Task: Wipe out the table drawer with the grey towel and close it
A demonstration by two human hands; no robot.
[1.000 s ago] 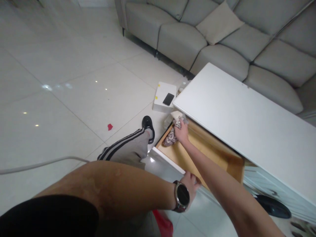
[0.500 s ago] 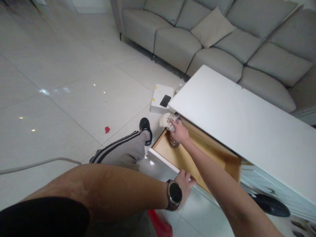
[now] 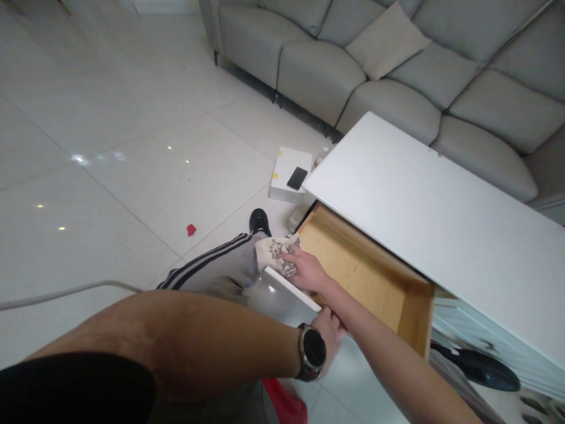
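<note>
In the head view a wooden drawer (image 3: pixel 353 259) stands pulled out from a white table (image 3: pixel 424 194). My left hand (image 3: pixel 329 333), with a watch on its wrist, grips the drawer's white front edge (image 3: pixel 291 288). My right hand (image 3: pixel 306 268) is closed on a cream cloth with a dark print (image 3: pixel 273 253). That cloth lies over the drawer's near left corner, and part of it hangs outside. The right forearm crosses above the drawer and hides some of its inside.
A white box (image 3: pixel 286 191) with a black phone (image 3: pixel 297 178) on top sits beyond the table's left end. The grey sofa (image 3: pixel 322 70) runs along the back. A red scrap (image 3: pixel 191 229) and a pale cable (image 3: pixel 75 292) lie on the tiled floor at left.
My right hand has drawn the cloth from the drawer's back left corner toward its front left corner. My left hand has stayed on the drawer front.
</note>
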